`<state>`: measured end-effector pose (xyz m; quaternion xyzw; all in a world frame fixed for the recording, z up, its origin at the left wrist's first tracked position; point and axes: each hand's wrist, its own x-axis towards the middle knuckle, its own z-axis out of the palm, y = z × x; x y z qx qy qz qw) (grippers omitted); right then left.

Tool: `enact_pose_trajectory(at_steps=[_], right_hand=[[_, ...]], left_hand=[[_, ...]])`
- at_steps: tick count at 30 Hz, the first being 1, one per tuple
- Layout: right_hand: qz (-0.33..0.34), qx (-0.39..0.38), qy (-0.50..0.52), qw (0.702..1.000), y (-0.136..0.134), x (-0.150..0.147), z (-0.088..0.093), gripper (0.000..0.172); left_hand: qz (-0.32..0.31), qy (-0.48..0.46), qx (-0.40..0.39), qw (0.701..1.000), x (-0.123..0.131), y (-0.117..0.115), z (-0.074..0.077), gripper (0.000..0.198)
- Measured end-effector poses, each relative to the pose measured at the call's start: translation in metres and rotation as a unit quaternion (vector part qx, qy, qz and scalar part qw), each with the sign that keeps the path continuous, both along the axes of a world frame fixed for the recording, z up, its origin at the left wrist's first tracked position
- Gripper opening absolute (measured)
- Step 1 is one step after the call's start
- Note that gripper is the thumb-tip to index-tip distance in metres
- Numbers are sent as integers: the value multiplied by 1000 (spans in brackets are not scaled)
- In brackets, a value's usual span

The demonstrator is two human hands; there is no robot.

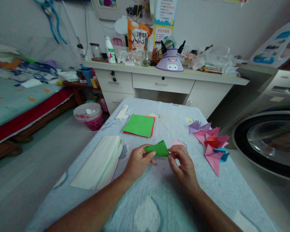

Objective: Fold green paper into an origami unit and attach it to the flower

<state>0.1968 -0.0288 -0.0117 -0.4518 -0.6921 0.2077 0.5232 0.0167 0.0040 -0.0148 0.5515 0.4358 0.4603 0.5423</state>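
A folded piece of green origami paper (160, 149) is held just above the cloth-covered table, between my two hands. My left hand (141, 158) pinches its left end between thumb and fingers. At the right corner, the thumb and forefinger of my right hand (182, 162) close on the paper's edge. Beyond my left hand lies a stack of square paper (139, 125), green on top with red showing beneath. To the right of my right hand sits a cluster of folded paper pieces (214, 143) in pink, purple, red and blue.
A folded whitish sheet or bag (99, 162) lies on the left of the tablecloth (147, 206). Behind it is a small white box (122, 112). A pink waste bin (93, 120) stands on the floor at left, a washing machine (270, 129) at right, and a cluttered white desk (164, 77) behind.
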Motion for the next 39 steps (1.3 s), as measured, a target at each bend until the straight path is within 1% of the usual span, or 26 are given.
enact_pose_trajectory(at_steps=[4,9,11,15,17,20,25,28,35,39], right_hand=[[18,-12,9,1000,-2,-2,2,13],[49,-40,22,998,-4,-4,3,9],[40,-37,19,998,-4,-4,2,13],[13,-13,7,1000,-3,-3,1,30],[10,-9,-1,1000,-3,-3,1,35],[11,-8,-4,1000,-3,-3,2,39],[17,-8,-11,1000,-5,-3,1,42],[23,-5,-20,1000,-5,-2,1,44],[41,0,9,999,-4,-1,2,37],[40,-6,21,999,-4,-3,3,26]], left_hand=[[8,4,0,1000,1,-2,-1,31],[15,13,8,1000,1,-4,0,23],[11,19,10,1000,1,-4,-1,23],[-4,22,12,1000,2,-3,-2,22],[-18,22,14,1000,2,-4,-2,19],[-29,29,20,999,1,-5,-1,18],[-17,41,35,998,0,-6,-3,18],[-21,48,37,998,0,-6,-3,16],[-31,55,30,998,0,-5,-2,8],[-40,54,28,997,0,-5,-5,9]])
